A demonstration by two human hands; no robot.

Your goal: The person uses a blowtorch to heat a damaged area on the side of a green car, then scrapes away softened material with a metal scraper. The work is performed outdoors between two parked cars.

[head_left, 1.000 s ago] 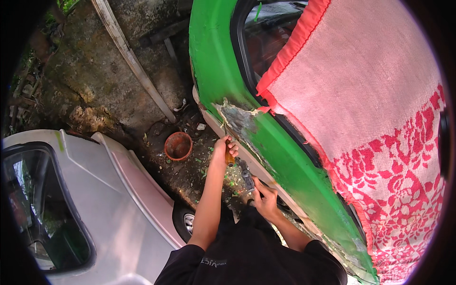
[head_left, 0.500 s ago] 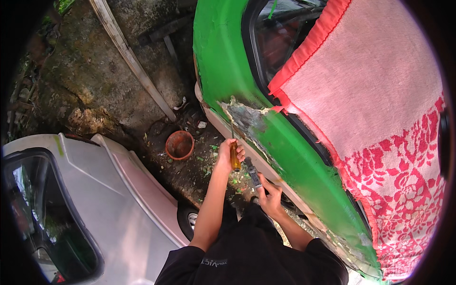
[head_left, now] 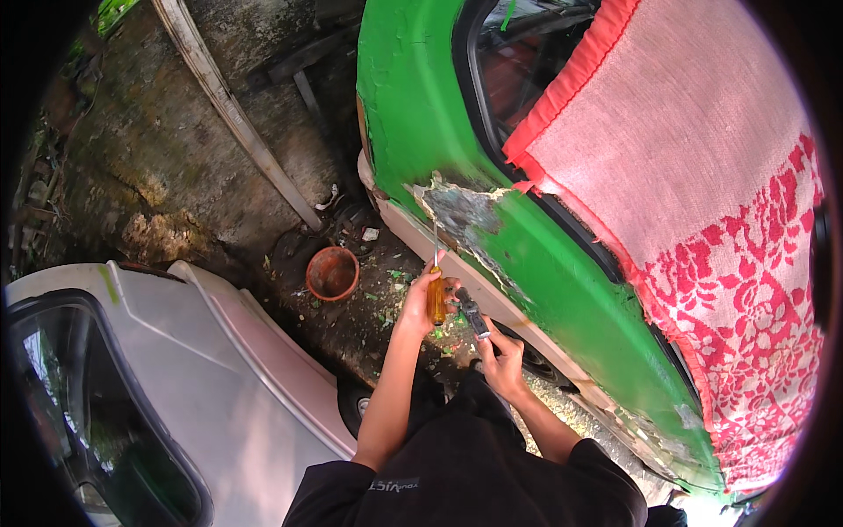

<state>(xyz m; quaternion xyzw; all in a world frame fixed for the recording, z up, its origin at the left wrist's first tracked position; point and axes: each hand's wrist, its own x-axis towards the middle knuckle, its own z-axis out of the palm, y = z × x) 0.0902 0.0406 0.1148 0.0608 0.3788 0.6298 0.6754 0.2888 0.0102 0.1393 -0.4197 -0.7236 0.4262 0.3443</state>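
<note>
My left hand [head_left: 416,304] is closed round the amber handle of a screwdriver [head_left: 436,297]. Its thin metal shaft points away from me, and the tip overlaps the edge of a damaged patch [head_left: 467,213] on the green car [head_left: 562,290]. Whether it touches there I cannot tell. In my right hand [head_left: 503,367] is a short dark metal tool [head_left: 472,314], its kind unclear. That tool lies just right of the screwdriver handle, close to my left fingers. Bare grey shows in the patch, with chipped paint along its rim.
A pink and red patterned towel [head_left: 711,167] covers part of the green car's roof and windows. At the left stands a silver car [head_left: 219,378]. Between the cars, a terracotta pot [head_left: 333,273] sits on ground strewn with paint chips. A long pale beam [head_left: 237,110] leans beyond.
The dark tool in my right hand has shifted slightly nearer to me and rightward. My left hand has moved slightly lower, still holding the screwdriver. The view has shifted a little.
</note>
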